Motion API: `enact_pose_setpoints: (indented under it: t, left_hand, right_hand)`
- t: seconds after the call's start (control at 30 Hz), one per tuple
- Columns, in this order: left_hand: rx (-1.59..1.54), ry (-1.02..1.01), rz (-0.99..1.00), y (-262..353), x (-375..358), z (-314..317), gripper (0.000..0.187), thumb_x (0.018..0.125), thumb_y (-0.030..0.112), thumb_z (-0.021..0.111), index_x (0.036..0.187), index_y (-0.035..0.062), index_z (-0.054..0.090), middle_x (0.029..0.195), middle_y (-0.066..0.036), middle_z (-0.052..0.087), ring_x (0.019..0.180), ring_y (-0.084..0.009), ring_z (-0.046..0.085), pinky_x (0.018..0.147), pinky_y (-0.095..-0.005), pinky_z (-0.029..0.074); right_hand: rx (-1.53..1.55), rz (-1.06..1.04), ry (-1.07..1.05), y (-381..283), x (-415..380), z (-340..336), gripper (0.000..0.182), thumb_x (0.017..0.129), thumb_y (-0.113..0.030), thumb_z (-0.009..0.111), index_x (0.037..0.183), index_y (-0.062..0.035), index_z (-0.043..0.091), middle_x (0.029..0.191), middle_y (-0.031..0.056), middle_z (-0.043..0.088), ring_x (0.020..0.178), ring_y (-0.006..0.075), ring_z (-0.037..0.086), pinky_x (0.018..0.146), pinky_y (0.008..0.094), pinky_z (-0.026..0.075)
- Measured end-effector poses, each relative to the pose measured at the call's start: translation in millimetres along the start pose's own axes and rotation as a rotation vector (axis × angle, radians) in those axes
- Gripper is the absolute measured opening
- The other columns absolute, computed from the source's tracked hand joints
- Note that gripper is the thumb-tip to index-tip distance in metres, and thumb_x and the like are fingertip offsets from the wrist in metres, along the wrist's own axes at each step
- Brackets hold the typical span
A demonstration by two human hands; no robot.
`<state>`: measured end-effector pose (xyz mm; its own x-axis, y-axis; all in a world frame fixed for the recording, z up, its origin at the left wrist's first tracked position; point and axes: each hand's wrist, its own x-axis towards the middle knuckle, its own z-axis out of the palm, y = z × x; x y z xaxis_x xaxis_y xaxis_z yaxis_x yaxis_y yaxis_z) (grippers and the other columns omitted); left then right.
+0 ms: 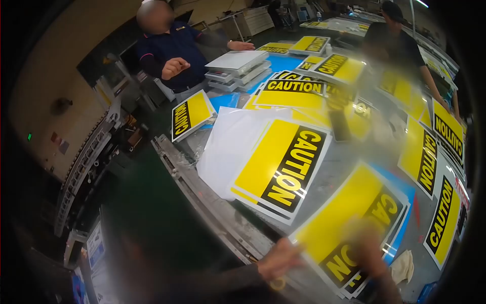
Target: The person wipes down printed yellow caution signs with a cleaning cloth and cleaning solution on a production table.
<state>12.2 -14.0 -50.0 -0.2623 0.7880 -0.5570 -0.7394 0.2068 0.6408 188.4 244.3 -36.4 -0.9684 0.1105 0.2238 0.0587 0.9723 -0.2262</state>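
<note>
Yellow and black CAUTION signs lie in a stack [329, 233] at the table's near edge, partly over a blue sheet [405, 187]. My left hand [279, 259] is at the stack's lower left corner, blurred, its fingers against the edge of the top sign. Over the black band of the same sign is my right hand [365, 245], smeared by motion, covering some letters. Just beyond, another CAUTION stack [283, 167] rests on white sheets [217, 152].
Across the table a person [177, 50] stands beside stacked white panels [238, 63]. A second person [395, 45] leans in at the right. More signs [440, 223] lie along the right side, near a crumpled cloth [403, 266]. The metal table edge [202, 202] runs diagonally.
</note>
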Motion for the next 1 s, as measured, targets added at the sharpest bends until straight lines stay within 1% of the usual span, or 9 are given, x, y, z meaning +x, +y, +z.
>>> enact_pose_setpoints:
  t: [0.1,0.37,0.5,0.53,0.63,0.77,0.83,0.93,1.0]
  left_hand:
    - [-0.055,0.01,-0.044,5,-1,7,0.045,0.113,0.014,0.058,0.157,0.0059,0.049,0.149,-0.01,0.063,0.132,-0.0229,0.066,0.1,-0.0392,0.063]
    - [-0.043,-0.141,-0.095,3,10,17,0.056,0.11,0.014,0.066,0.16,0.0091,0.042,0.154,-0.01,0.057,0.132,-0.0256,0.066,0.098,-0.0405,0.066]
    - [-0.064,-0.093,-0.106,17,0,29,0.057,0.109,0.009,0.065,0.16,0.0091,0.041,0.151,-0.012,0.059,0.131,-0.0281,0.066,0.099,-0.0468,0.066]
    - [-0.05,-0.071,-0.084,8,6,18,0.056,0.108,0.007,0.065,0.159,0.0075,0.042,0.15,-0.012,0.06,0.131,-0.0293,0.066,0.099,-0.0497,0.066]
    - [0.024,0.014,-0.03,16,0,30,0.052,0.108,0.003,0.062,0.156,0.0021,0.042,0.147,-0.016,0.06,0.13,-0.034,0.067,0.097,-0.0534,0.067]
    - [0.011,-0.044,-0.021,21,-5,47,0.051,0.107,0.002,0.061,0.155,-0.0002,0.042,0.148,-0.021,0.058,0.132,-0.037,0.066,0.093,-0.052,0.07]
    - [-0.006,-0.054,-0.006,24,-6,48,0.052,0.107,0.002,0.062,0.155,-0.0001,0.042,0.148,-0.021,0.058,0.132,-0.0369,0.065,0.094,-0.0527,0.069]
    - [0.342,-0.146,0.154,13,-3,30,0.053,0.107,0.002,0.063,0.155,0.001,0.042,0.148,-0.02,0.058,0.132,-0.0367,0.065,0.093,-0.0528,0.069]
    - [0.032,-0.044,-0.027,22,-4,40,0.054,0.106,0.002,0.064,0.156,0.0015,0.042,0.148,-0.019,0.059,0.132,-0.0359,0.065,0.094,-0.0525,0.069]
  right_hand:
    - [0.196,0.51,0.4,91,1,-22,0.021,0.088,0.003,0.068,0.108,0.0,0.062,0.11,0.0212,0.059,0.11,0.0442,0.057,0.093,0.0508,0.046]
    - [-0.003,0.393,0.544,59,9,-13,0.017,0.092,-0.002,0.065,0.109,-0.0026,0.067,0.111,0.02,0.064,0.107,0.0429,0.061,0.096,0.051,0.048]
    - [0.328,0.116,0.07,-85,-28,45,0.035,0.081,-0.006,0.072,0.116,-0.0094,0.073,0.114,0.0146,0.068,0.108,0.0339,0.067,0.098,0.052,0.05]
    - [0.387,-0.067,0.084,-115,-14,-9,0.041,0.079,-0.005,0.073,0.12,-0.0098,0.074,0.116,0.0135,0.068,0.109,0.0326,0.067,0.095,0.0496,0.052]
    - [0.194,0.088,-0.059,-43,-2,7,0.03,0.083,-0.006,0.072,0.113,-0.0075,0.073,0.118,0.013,0.069,0.107,0.0337,0.067,0.095,0.0471,0.053]
    - [-0.058,0.569,0.356,100,9,-23,0.027,0.094,-0.005,0.07,0.12,-0.0021,0.067,0.121,0.0188,0.066,0.114,0.0406,0.063,0.104,0.0468,0.05]
    - [0.222,0.595,0.382,77,8,-11,0.026,0.096,-0.008,0.07,0.122,-0.0058,0.068,0.121,0.0186,0.066,0.118,0.0374,0.063,0.106,0.0457,0.05]
    - [0.047,0.204,0.048,-5,6,20,0.026,0.093,-0.007,0.073,0.119,-0.0088,0.072,0.12,0.0158,0.069,0.117,0.0315,0.065,0.106,0.0454,0.051]
    - [0.043,0.158,0.055,-11,12,23,0.031,0.088,-0.004,0.075,0.118,-0.0097,0.073,0.118,0.0142,0.07,0.115,0.0292,0.066,0.107,0.0444,0.051]
